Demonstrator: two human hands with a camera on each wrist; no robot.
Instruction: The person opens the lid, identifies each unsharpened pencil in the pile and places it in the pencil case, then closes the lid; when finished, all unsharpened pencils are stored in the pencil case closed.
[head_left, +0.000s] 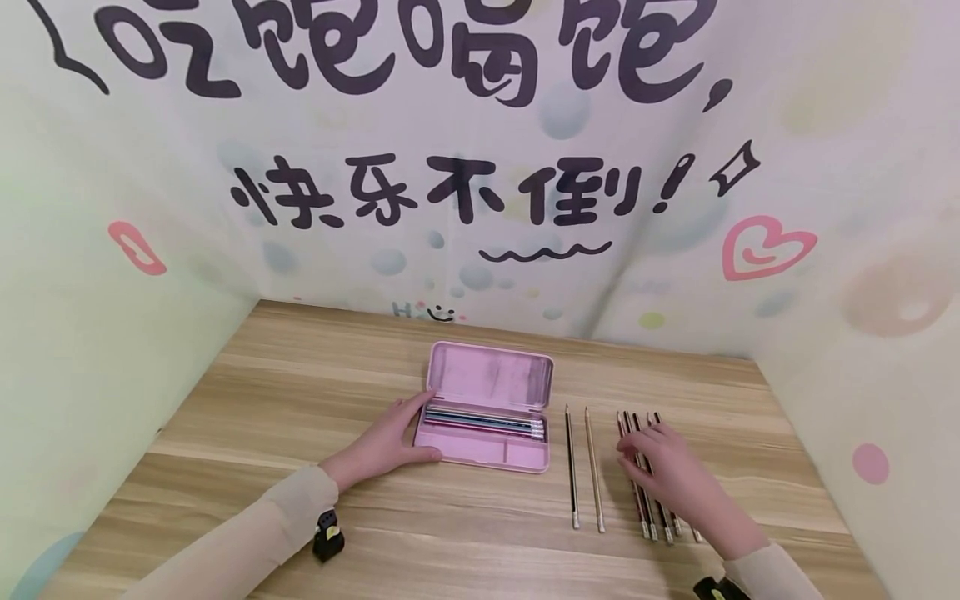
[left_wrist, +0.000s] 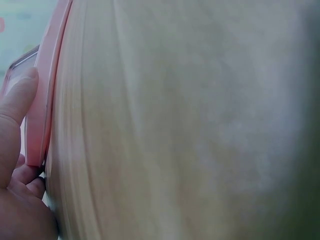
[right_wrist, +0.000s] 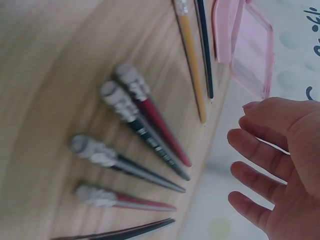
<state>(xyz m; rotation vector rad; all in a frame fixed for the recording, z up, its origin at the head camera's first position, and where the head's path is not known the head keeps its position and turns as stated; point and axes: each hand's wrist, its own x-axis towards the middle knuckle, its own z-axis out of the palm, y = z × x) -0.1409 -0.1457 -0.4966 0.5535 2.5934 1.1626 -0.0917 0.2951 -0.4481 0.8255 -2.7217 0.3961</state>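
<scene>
A pink pencil case (head_left: 491,375) lies with its lid raised, and several pencils (head_left: 480,422) lie in its rear compartment. My left hand (head_left: 378,442) holds the case at its left end, thumb at the front corner and fingers toward the hinge. The left wrist view shows the thumb (left_wrist: 22,95) against the pink wall. My right hand (head_left: 671,471) is over a group of loose pencils, its fingers loosely bent and apart with nothing between them. In the right wrist view, a red pencil (right_wrist: 155,122) and several dark ones lie beside that hand, eraser ends toward the camera.
Between the case and the group lie a black pencil (head_left: 572,471) and a yellow pencil (head_left: 595,475), side by side. The wood-grain table (head_left: 450,533) meets a printed cloth backdrop (head_left: 420,275) at the back and both sides. Each wrist wears a black device (head_left: 327,537).
</scene>
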